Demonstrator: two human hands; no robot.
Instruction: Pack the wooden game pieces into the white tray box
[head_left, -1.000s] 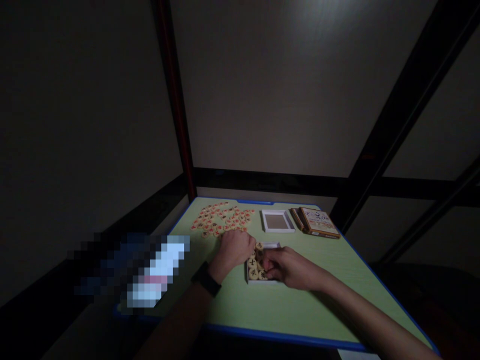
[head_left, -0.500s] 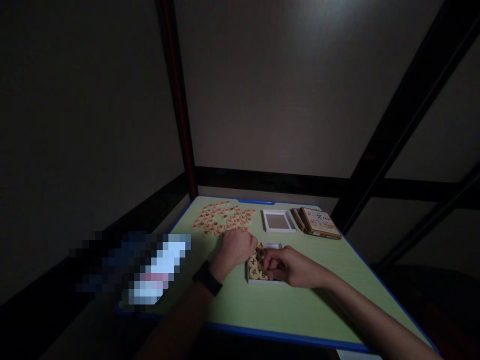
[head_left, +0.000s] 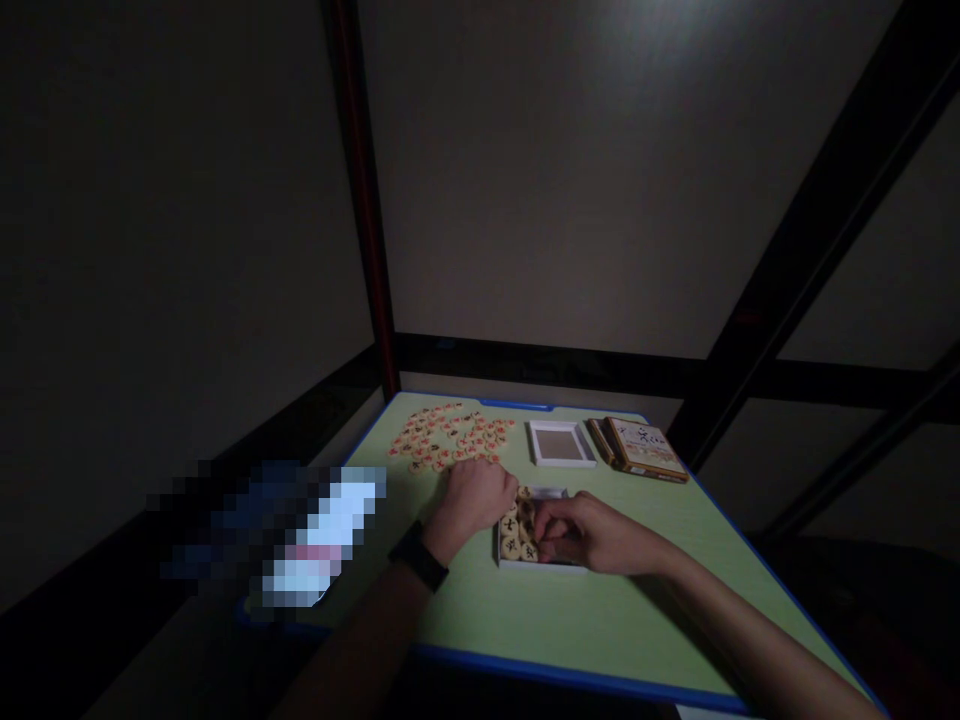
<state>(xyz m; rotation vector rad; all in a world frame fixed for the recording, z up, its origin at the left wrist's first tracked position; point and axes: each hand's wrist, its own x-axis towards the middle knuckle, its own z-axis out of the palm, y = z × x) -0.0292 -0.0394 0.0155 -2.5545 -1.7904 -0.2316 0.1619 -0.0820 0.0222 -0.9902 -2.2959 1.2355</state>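
At the lower centre of the frame the white box (head_left: pixel 543 566) sits between the hands on the green counter (head_left: pixel 645 630), its lettered pieces (head_left: pixel 511 547) in rows running up the frame along its left side. The right hand (head_left: pixel 592 533) reaches in from the right, its grip nearly closed, though whether it pinches a piece is hidden. The left hand (head_left: pixel 478 497), loosely curled at the box's left edge, contents unseen, is nearer the loose pieces (head_left: pixel 439 463) up and to the left.

Boxed discs (head_left: pixel 511 547): single black characters, too small to read.
Loose discs (head_left: pixel 480 437): mostly red characters, some black, illegible.
Printed case (head_left: pixel 646 446): dark lettering on cover, too blurred to read.
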